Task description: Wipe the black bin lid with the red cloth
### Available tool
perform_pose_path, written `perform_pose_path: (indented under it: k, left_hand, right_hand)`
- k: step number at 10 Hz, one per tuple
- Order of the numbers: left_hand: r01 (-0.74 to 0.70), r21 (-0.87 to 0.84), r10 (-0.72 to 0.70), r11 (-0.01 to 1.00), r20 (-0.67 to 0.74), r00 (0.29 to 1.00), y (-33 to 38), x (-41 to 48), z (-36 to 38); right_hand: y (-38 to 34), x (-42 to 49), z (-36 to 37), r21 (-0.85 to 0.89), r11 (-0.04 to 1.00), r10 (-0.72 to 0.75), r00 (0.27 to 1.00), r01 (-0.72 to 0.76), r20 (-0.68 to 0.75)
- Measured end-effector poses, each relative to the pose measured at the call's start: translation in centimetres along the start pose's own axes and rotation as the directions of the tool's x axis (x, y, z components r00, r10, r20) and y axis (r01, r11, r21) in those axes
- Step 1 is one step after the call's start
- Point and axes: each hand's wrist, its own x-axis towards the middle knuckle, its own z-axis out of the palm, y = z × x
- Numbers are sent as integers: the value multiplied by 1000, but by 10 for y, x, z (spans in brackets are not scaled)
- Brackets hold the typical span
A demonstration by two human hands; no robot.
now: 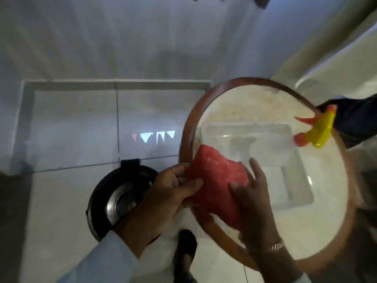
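The red cloth (216,180) is held up between both hands, over the near-left edge of a round table. My left hand (169,193) pinches its left edge with thumb and fingers. My right hand (253,193) grips its right side, fingers spread across the fabric. The black bin lid (114,190), round with a shiny metal centre and a hinge tab at its far side, sits on the bin on the floor to the left, partly hidden behind my left hand and wrist. Neither hand touches the lid.
The round table (204,111) has a wooden rim and a pale top with a clear plastic container (265,144) on it. A yellow and orange spray bottle head (318,129) lies at its far right. A dark shoe (185,248) stands on the white tiled floor.
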Motion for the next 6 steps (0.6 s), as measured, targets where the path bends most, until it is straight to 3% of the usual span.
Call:
perform_pose_path:
  k: [1,2,3,4,5,6]
  left_hand:
    - [-8,228,35,974,-114,993,2,18,46]
    - [-5,501,135,865,-223,965,-12,29,75]
    - [31,637,140,770,-217,966,-31,35,81]
    - [26,739,175,673,-193,965,-33,31,75]
    - [-50,818,283,573,-140,949,-13,24,67]
    - [-139,823,383,551,-101,918,25,-2,64]
  right_hand:
    - [-11,41,-39,32,967,249,967,-251,59]
    - [-4,75,-68,-55,979,196,980,-197,-23]
    - [19,95,-78,-319,946,78,996,-62,38]
    - [38,97,-73,-636,758,-113,990,142,87]
    - [35,98,-62,-743,623,-246,963,247,113]
    - [14,73,-42,-886,372,-291,941,277,172]
